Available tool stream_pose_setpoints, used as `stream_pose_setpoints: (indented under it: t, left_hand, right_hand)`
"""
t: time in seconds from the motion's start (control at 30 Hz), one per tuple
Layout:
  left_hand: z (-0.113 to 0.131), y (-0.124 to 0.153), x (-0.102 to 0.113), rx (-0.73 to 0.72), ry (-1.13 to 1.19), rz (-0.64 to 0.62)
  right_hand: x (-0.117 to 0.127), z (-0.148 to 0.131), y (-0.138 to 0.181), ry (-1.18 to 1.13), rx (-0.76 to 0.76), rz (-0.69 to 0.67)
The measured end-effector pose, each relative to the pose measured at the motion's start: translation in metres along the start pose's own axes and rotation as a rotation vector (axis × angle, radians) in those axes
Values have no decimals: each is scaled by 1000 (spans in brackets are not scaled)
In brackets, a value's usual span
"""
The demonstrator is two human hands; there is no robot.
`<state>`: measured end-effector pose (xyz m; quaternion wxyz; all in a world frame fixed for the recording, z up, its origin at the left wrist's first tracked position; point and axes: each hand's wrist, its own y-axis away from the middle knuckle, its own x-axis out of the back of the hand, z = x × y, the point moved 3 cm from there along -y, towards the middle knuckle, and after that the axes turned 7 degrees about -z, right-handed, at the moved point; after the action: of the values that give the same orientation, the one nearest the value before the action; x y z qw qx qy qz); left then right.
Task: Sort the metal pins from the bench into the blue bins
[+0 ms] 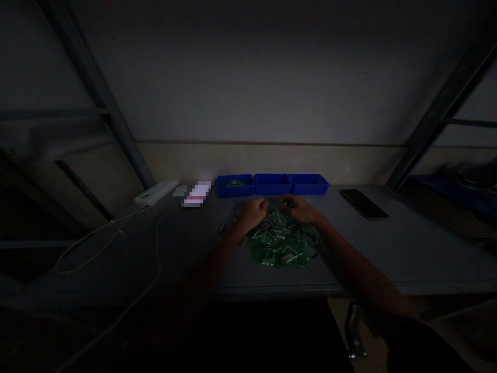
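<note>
A spread of small shiny metal tube-like pieces and green plastic (279,241) lies on the grey table. Over the far left side of this heap is my left hand (253,211), its fingers curled in; what they hold, if anything, is hidden. My right hand (298,208) hovers at the heap's far right side with thumb and fingers drawn together. Something small and dark seems to be at its fingertips, too dim to name. The hands are a short gap apart.
Behind the heap stand three blue bins: the left bin (235,194) holds greenish contents, beside a middle bin (273,191) and a right bin (309,187). A dark phone (364,203) lies right. A white power strip (157,192) with cables (158,243) is at left, near a blurred-out pale item (197,194).
</note>
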<state>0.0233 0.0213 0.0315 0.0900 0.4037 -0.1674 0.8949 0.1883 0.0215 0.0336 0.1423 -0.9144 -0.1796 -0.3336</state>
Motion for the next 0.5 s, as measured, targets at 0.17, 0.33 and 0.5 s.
stream_pose_setpoints:
  t: [0.17, 0.33, 0.5]
  left_hand:
    - [0, -2, 0, 34, 61, -35]
    - [-10, -1, -9, 280, 518, -133]
    - [-20, -1, -9, 371, 1067, -203]
  right_hand:
    - [-4, 6, -5, -73, -9, 135]
    - [-10, 8, -7, -54, 207, 362]
    - [-20, -7, -3, 2, 462, 425]
